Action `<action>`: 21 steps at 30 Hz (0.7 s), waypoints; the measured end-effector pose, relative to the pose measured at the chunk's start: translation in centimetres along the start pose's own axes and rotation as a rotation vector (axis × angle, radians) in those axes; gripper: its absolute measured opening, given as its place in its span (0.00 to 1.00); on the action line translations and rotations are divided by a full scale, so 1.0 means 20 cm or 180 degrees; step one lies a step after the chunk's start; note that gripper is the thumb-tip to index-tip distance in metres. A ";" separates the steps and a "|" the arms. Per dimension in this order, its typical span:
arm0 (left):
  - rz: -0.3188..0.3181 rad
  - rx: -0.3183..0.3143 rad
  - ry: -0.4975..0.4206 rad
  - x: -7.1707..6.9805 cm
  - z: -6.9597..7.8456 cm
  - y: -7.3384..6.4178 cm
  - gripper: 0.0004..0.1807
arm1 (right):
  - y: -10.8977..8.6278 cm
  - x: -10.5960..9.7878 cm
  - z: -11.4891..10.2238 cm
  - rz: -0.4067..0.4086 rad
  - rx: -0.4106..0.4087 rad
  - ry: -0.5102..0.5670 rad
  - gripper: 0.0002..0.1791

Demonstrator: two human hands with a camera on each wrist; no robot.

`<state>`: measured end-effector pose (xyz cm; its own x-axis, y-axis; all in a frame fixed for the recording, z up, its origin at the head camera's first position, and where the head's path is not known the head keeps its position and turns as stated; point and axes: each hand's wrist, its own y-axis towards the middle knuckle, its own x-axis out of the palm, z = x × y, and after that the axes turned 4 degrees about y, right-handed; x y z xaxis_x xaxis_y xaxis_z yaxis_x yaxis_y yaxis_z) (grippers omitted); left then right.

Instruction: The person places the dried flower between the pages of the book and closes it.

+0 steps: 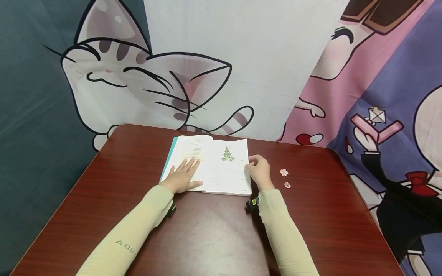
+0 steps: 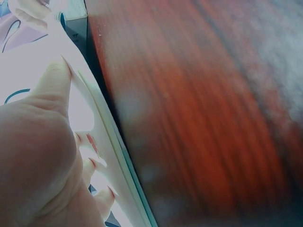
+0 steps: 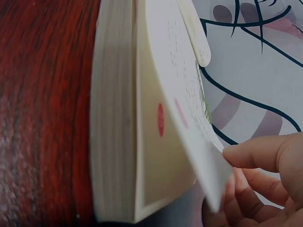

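Observation:
A thick book (image 1: pixel 224 180) lies open on the table, with a green leaf (image 1: pixel 227 154) showing on its right-hand page. My left hand (image 1: pixel 181 178) rests on the left page, fingers spread and thumb pointing toward the middle fold. At the book's right edge, my right hand (image 1: pixel 260 170) pinches the outer edge of a page (image 3: pixel 177 94) between thumb and fingers. In the right wrist view that page is lifted and curves away from the page block (image 3: pixel 113 118). A red oval mark (image 3: pixel 160 119) shows on the page beneath it.
Two small pale flowers (image 1: pixel 284 172) lie on the dark red wooden table (image 1: pixel 328 222), right of my right hand. The book's turquoise cover (image 1: pixel 169 157) sticks out at its left side. A cartoon-printed cloth (image 1: pixel 269 76) hangs behind the table's far edge.

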<state>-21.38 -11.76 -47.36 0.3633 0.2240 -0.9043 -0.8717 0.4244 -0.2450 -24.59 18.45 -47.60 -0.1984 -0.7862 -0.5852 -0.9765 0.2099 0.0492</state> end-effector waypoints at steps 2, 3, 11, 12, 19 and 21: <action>0.0007 -0.0004 -0.0008 0.00 0.00 0.00 0.46 | 0.00 0.00 -0.01 0.0048 0.0001 0.0038 0.13; 0.0009 -0.0006 -0.0009 0.00 0.00 0.00 0.46 | 0.00 0.00 -0.01 0.0068 0.0000 0.0052 0.13; -0.0024 -0.0037 0.0064 0.02 -0.01 0.02 0.47 | 0.00 0.00 -0.05 0.0205 -0.0077 0.0105 0.09; -0.0020 -0.0034 0.0061 0.02 -0.01 0.02 0.47 | 0.00 0.00 -0.06 0.0201 -0.0080 0.0140 0.09; -0.0059 -0.0061 0.0082 0.02 -0.01 0.02 0.47 | -0.01 0.01 -0.09 0.0112 -0.0313 0.0629 0.10; -0.0046 -0.0050 0.0078 0.02 -0.01 0.02 0.47 | -0.02 0.02 -0.10 0.0100 -0.0419 0.0768 0.11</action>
<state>-21.64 -11.80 -47.85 0.3679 0.1962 -0.9089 -0.8714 0.4137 -0.2635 -24.51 16.92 -46.16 -0.2276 -0.8996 -0.3727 -0.9690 0.1713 0.1782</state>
